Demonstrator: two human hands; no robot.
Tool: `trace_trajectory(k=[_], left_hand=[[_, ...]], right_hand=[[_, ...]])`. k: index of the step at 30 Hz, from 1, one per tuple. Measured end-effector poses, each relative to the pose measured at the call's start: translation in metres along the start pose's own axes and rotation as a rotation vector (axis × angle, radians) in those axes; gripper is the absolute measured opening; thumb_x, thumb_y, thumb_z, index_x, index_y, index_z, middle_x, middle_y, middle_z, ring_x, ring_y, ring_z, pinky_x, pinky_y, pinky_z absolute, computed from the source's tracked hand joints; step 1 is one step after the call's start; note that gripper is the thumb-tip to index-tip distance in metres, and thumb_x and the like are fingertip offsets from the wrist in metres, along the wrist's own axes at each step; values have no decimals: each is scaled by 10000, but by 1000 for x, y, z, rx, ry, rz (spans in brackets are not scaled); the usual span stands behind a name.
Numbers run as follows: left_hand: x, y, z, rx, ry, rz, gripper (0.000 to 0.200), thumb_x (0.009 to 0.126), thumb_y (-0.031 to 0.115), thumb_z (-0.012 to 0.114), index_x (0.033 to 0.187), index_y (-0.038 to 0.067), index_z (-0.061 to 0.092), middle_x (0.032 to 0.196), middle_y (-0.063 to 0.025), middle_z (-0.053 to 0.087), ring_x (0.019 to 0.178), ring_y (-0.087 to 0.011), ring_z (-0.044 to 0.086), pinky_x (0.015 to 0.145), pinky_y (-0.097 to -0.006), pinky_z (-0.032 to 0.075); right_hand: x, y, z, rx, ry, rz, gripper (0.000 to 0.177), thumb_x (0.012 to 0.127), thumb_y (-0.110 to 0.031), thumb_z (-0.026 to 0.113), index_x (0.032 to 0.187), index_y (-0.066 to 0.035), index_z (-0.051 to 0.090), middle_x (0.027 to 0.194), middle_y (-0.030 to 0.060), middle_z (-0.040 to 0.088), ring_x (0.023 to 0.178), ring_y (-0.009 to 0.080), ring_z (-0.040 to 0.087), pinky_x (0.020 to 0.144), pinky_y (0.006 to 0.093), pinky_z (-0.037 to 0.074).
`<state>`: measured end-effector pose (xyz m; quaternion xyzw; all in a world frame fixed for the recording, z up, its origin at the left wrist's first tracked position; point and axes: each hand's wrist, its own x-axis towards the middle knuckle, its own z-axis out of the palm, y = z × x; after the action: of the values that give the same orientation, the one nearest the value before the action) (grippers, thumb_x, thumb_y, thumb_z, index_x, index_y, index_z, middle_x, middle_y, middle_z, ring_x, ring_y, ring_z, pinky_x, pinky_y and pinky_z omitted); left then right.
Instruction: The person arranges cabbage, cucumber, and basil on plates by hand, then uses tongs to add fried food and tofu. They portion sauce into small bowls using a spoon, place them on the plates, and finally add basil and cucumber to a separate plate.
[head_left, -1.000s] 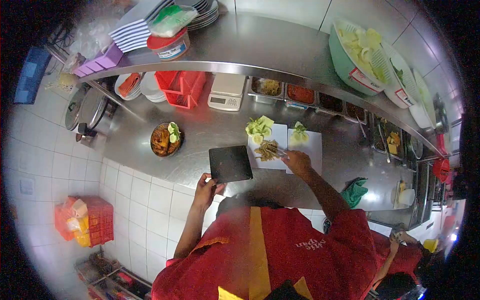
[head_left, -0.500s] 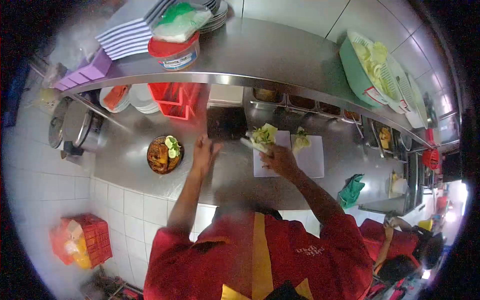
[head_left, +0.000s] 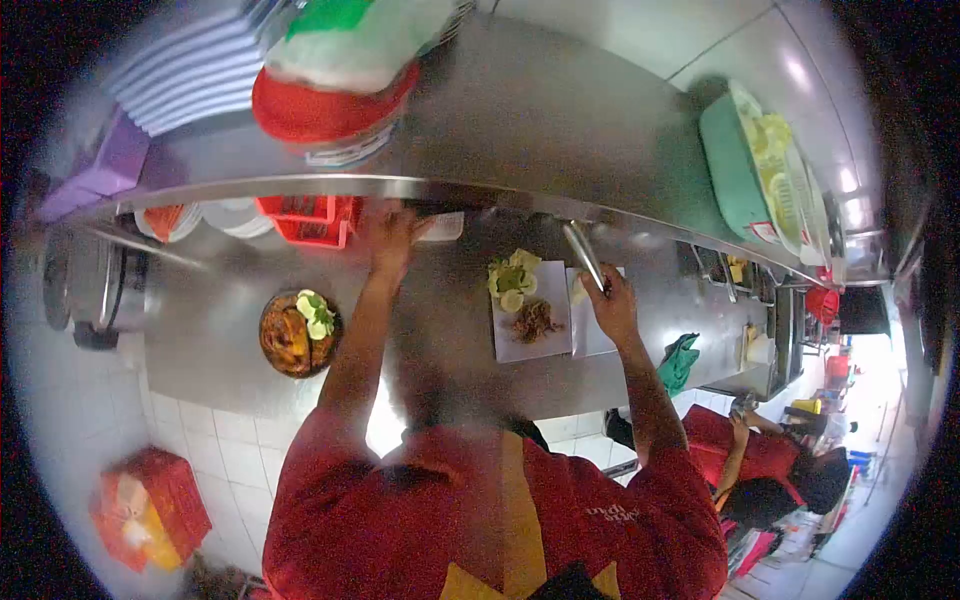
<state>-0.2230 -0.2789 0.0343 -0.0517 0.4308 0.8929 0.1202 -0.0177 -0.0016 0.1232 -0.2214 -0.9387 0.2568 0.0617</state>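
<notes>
My right hand point(head_left: 612, 298) is wrapped round long shiny metal tongs point(head_left: 585, 253), which point up and away over the right white plate point(head_left: 596, 342). That hand covers much of this plate. On the left white plate point(head_left: 515, 348), lettuce and pale green slices point(head_left: 514, 278) lie at the back with a brown shredded heap point(head_left: 537, 322) in front. My left hand point(head_left: 392, 235) reaches under the shelf, between the red basket point(head_left: 310, 222) and a pale container point(head_left: 443, 227). Its fingers are blurred. A dark round plate of brown food point(head_left: 287, 338) with green garnish stands left of my left forearm.
The metal shelf edge point(head_left: 480, 190) runs above both hands. On it stand a red-lidded tub point(head_left: 330, 110) and a green basket of leaves point(head_left: 735, 150). A green cloth point(head_left: 679, 362) lies at the right. Another person point(head_left: 745, 450) works at the lower right.
My right hand has moved right, off the left plate, and now holds the tongs upright. Lettuce and brown shreds now show on that plate. My left hand has gone up toward the shelf.
</notes>
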Motion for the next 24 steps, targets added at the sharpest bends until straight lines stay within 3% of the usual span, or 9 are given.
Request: trace_trajectory(k=[2, 5, 9, 11, 14, 17, 18, 20, 24], left_hand=[[7, -17, 12, -33, -44, 39, 172, 874, 50, 515, 1030, -5, 468, 990, -175, 583, 834, -290, 639, 795, -408, 563], [41, -78, 19, 121, -458, 75, 315, 881, 179, 574, 1132, 14, 479, 1111, -151, 559, 990, -271, 596, 816, -405, 545], [52, -101, 73, 191, -344, -92, 367, 880, 237, 572, 1185, 54, 483, 1188, -179, 531, 1061, -340, 555, 853, -439, 502], [58, -116, 71, 460, -358, 129, 377, 878, 251, 571, 1191, 59, 484, 1188, -187, 531, 1066, -353, 548, 855, -443, 495], [66, -138, 51, 961, -355, 507, 392, 876, 271, 570, 1200, 66, 486, 1187, -200, 531, 1074, -371, 538, 858, -449, 485], [75, -152, 37, 1397, -343, 883, 408, 874, 291, 569, 1210, 73, 488, 1186, -214, 531, 1082, -390, 528, 862, -455, 475], [69, -141, 40, 1404, -338, 887, 408, 874, 291, 569, 1210, 73, 488, 1186, -214, 531, 1082, -390, 528, 862, -455, 475], [47, -102, 56, 953, -189, 668, 426, 852, 328, 580, 1182, 67, 512, 1136, -234, 550, 1046, -390, 537, 861, -472, 460], [37, -69, 64, 978, -133, 387, 448, 836, 367, 579, 1176, 79, 533, 1077, -208, 589, 1014, -354, 566, 833, -456, 467]], right_hand=[[9, -8, 5, 91, 38, -26, 314, 855, -340, 626, 957, -45, 600, 643, 110, 532, 552, 170, 474, 525, 323, 394], [31, -14, 16, 80, 4, -47, 318, 870, -344, 600, 959, -39, 598, 649, 99, 541, 570, 168, 473, 538, 336, 396], [76, 7, 48, 29, 56, -155, 328, 882, -349, 573, 973, -34, 593, 641, 87, 552, 576, 202, 497, 554, 359, 407], [110, 63, 82, -287, 89, -80, 330, 884, -358, 556, 959, -39, 596, 758, 129, 592, 673, 239, 539, 618, 404, 420], [122, 30, 76, -450, -12, -302, 333, 879, -342, 556, 986, -27, 580, 893, 195, 579, 824, 300, 557, 706, 463, 419], [142, 13, 88, -515, -70, -320, 349, 879, -352, 549, 999, -25, 573, 912, 198, 574, 837, 307, 553, 722, 466, 418], [149, 10, 92, -527, -86, -318, 355, 879, -355, 547, 1004, -24, 571, 918, 199, 573, 841, 310, 552, 728, 467, 417], [155, 5, 99, -528, -104, -317, 365, 879, -362, 543, 1013, -23, 566, 931, 200, 570, 850, 315, 550, 739, 469, 416], [157, -1, 107, -529, -134, -317, 387, 879, -375, 534, 1030, -20, 557, 956, 204, 563, 866, 325, 546, 760, 472, 414]])
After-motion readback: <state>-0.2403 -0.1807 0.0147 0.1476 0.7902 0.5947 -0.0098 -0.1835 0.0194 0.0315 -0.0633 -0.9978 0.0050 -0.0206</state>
